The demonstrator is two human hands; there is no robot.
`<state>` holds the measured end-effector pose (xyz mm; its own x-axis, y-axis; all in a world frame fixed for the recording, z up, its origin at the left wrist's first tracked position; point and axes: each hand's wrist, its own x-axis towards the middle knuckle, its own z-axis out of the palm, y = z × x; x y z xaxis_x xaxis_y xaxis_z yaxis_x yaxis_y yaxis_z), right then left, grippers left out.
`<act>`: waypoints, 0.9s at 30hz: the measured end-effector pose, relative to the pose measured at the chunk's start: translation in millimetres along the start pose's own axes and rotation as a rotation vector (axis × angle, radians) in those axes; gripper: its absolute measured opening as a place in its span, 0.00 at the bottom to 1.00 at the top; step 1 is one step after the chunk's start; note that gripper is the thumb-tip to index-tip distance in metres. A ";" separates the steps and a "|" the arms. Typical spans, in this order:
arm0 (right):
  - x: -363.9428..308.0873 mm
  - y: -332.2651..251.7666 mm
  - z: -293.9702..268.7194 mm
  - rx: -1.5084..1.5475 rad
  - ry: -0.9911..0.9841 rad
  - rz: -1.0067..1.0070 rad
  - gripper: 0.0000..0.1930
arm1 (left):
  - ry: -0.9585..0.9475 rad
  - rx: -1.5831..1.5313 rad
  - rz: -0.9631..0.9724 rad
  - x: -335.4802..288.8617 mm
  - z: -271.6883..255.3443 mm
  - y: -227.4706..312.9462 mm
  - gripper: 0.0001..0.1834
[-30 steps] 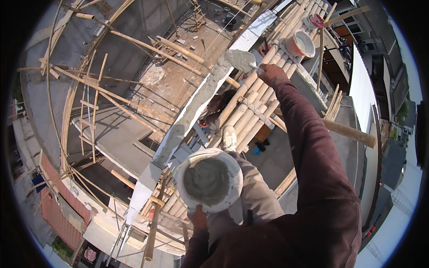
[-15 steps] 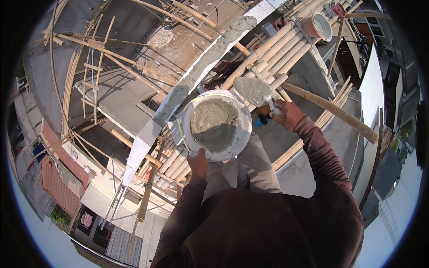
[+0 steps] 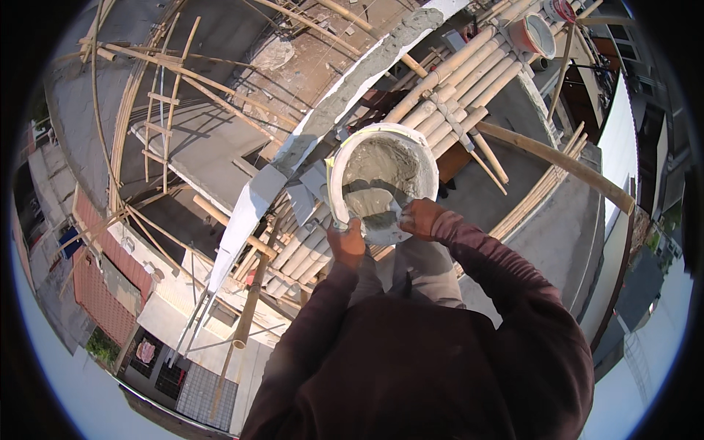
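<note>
In front of my body is a white bucket with wet grey mortar inside. My left hand grips its near left rim. Closed at the near right rim, my right hand holds a trowel by its handle. The trowel's blade is down inside the bucket, against the mortar, and carries some mortar on its face. Beyond the bucket, a narrow wall top runs from lower left to upper right, with a rough strip of grey mortar along it.
Bundled bamboo poles form a platform under and ahead of me. A mortar-smeared bucket and a red pail stand at its far right. One thick bamboo pole juts out rightward. Bamboo scaffolding rises at the left.
My right hand has brought the trowel from right of the bucket down into the mortar. The bucket sits slightly farther right in view, with my left hand still on its rim.
</note>
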<state>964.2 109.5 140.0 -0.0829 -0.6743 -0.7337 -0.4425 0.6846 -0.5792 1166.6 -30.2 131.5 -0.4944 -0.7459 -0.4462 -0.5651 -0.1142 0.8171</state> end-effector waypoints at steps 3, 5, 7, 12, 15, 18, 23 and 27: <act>-5.5 2.4 -11.7 0.414 -0.191 0.066 0.22 | 0.060 0.069 -0.028 -19.6 -13.7 -55.1 0.10; -14.3 1.9 2.6 0.580 -0.186 0.040 0.22 | 0.084 -0.126 -0.245 -24.7 -27.7 -51.0 0.11; -14.5 -16.3 11.9 0.725 -0.101 0.002 0.17 | 0.137 -0.269 -0.457 -26.5 -39.3 -43.5 0.11; 35.6 -80.5 29.7 0.774 0.114 0.025 0.16 | 0.286 -0.363 -0.642 -56.6 -59.3 -76.5 0.14; 83.6 -114.6 63.0 0.662 0.239 -0.052 0.19 | 0.318 -0.297 -0.768 -68.5 -69.2 -90.6 0.16; 129.6 -139.7 114.2 0.308 0.409 -0.073 0.23 | 0.392 -0.159 -0.838 -76.9 -72.6 -102.5 0.16; 90.7 -195.6 166.4 0.282 0.477 -0.078 0.29 | 0.243 -0.403 -0.534 -95.5 -83.0 -128.1 0.19; 34.4 -232.7 146.4 0.311 0.373 0.027 0.30 | 0.150 -0.486 -0.350 -100.1 -72.4 -169.0 0.18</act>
<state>1195.0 -32.5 197.5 -0.4305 -0.6698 -0.6050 -0.1531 0.7148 -0.6824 1359.4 16.2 64.4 -0.2157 -0.6900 -0.6909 -0.2942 -0.6288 0.7198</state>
